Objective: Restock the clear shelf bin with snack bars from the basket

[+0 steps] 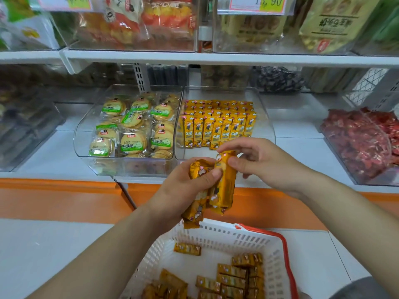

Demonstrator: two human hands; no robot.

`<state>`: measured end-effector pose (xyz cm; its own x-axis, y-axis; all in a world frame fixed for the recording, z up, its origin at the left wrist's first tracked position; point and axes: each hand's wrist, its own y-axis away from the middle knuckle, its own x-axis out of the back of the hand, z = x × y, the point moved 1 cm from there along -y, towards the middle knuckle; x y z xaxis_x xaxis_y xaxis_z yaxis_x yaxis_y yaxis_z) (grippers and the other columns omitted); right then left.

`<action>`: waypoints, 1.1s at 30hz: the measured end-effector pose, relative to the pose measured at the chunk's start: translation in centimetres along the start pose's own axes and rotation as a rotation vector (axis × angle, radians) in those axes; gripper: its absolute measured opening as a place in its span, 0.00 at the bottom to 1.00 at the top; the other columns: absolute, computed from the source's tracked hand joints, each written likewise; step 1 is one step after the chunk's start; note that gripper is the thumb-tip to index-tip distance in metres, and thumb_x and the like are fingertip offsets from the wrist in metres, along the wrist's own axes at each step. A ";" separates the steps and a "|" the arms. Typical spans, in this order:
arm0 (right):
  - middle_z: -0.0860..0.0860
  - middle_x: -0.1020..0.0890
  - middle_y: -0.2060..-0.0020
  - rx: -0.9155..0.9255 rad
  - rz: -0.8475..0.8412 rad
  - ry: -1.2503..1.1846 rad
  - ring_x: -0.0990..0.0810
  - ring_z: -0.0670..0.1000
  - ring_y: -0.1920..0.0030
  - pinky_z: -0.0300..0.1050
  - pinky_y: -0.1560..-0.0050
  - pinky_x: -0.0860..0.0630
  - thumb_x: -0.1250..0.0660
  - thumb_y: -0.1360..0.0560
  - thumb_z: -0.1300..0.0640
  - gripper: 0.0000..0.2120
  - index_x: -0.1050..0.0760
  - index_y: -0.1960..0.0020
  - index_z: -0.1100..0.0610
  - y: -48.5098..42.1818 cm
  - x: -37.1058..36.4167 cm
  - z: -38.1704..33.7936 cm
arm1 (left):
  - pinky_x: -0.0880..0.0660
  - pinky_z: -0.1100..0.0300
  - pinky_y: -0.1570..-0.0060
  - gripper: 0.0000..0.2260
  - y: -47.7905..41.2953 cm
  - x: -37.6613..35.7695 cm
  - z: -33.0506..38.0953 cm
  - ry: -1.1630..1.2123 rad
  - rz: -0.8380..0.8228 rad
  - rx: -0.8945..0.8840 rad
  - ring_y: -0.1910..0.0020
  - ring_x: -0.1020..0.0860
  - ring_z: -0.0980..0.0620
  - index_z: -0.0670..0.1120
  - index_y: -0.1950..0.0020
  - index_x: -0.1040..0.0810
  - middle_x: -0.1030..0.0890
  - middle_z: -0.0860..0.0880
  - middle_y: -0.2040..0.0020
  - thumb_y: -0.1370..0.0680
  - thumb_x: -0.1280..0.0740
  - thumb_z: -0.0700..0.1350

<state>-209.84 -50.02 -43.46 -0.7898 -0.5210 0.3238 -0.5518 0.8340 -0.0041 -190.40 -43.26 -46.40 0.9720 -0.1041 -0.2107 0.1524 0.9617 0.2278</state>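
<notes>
My left hand [183,188] grips a bunch of yellow-orange snack bars [195,212], held upright above the white basket [265,244]. With thumb and fingers my right hand [263,162] pinches the top of one bar [224,182] in that bunch. Both hands hover just in front of the clear shelf bin [262,117], where rows of the same yellow bars [218,126] stand at the back and the front floor is bare. Several loose bars [233,275] lie in the basket below.
A clear bin of green-labelled round biscuits [131,126] adjoins the target bin on the left. A bin of red-wrapped sweets [364,143] sits at the right. An upper shelf [216,58] with bagged snacks overhangs. The basket has a red handle [285,251].
</notes>
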 end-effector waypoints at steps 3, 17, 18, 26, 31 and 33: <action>0.49 0.17 0.44 0.027 0.083 -0.183 0.19 0.48 0.53 0.43 0.57 0.21 0.31 0.24 0.58 0.12 0.19 0.43 0.47 0.1 1.1 0.5 | 0.18 0.54 0.63 0.20 0.0 0.4 0.2 -0.026 -0.019 0.034 0.55 0.13 0.43 0.47 0.39 0.20 0.13 0.41 0.53 0.30 0.24 0.49; 0.51 0.16 0.62 -0.039 -0.055 0.027 0.18 0.52 0.64 0.47 0.62 0.23 0.23 0.32 0.46 0.14 0.23 0.57 0.53 0.4 0.0 0.3 | 0.23 0.58 0.71 0.13 -1.1 0.7 0.7 0.012 0.199 -0.094 0.69 0.20 0.51 0.46 0.43 0.21 0.18 0.48 0.66 0.25 0.24 0.44; 0.48 0.16 0.60 -0.074 -0.133 -0.011 0.18 0.51 0.63 0.45 0.62 0.23 0.22 0.31 0.49 0.14 0.22 0.50 0.49 0.5 -0.4 0.2 | 0.23 0.58 0.71 0.14 -1.0 0.5 0.7 0.016 0.196 -0.098 0.70 0.20 0.51 0.46 0.42 0.21 0.18 0.48 0.66 0.25 0.24 0.44; 0.53 0.19 0.54 -0.008 -0.022 -0.070 0.16 0.53 0.60 0.45 0.58 0.20 0.20 0.33 0.58 0.25 0.25 0.40 0.45 -0.3 2.1 -0.7 | 0.20 0.57 0.70 0.21 -1.4 1.1 1.6 0.043 0.250 0.003 0.68 0.17 0.53 0.46 0.33 0.30 0.14 0.43 0.49 0.23 0.27 0.39; 0.56 0.17 0.54 0.049 0.303 0.389 0.18 0.65 0.58 0.63 0.49 0.21 0.20 0.35 0.66 0.23 0.28 0.53 0.47 -4.2 7.4 0.1 | 0.16 0.52 0.61 0.16 -2.0 2.3 1.2 -0.063 0.255 -0.018 0.60 0.14 0.49 0.47 0.40 0.19 0.14 0.44 0.51 0.26 0.23 0.41; 0.50 0.18 0.58 0.010 0.358 0.655 0.18 0.58 0.60 0.54 0.52 0.21 0.18 0.37 0.60 0.21 0.28 0.56 0.47 -6.4 9.1 1.1 | 0.16 0.45 0.50 0.10 -2.4 2.6 1.1 -0.111 0.263 -0.046 0.52 0.14 0.45 0.52 0.47 0.15 0.14 0.45 0.51 0.27 0.22 0.44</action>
<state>-213.81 -60.33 -41.53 -0.6022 0.0004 0.7983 -0.2955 0.9289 -0.2234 -188.00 -46.11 -46.42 0.9911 0.1258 -0.0438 -0.1135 0.9696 0.2167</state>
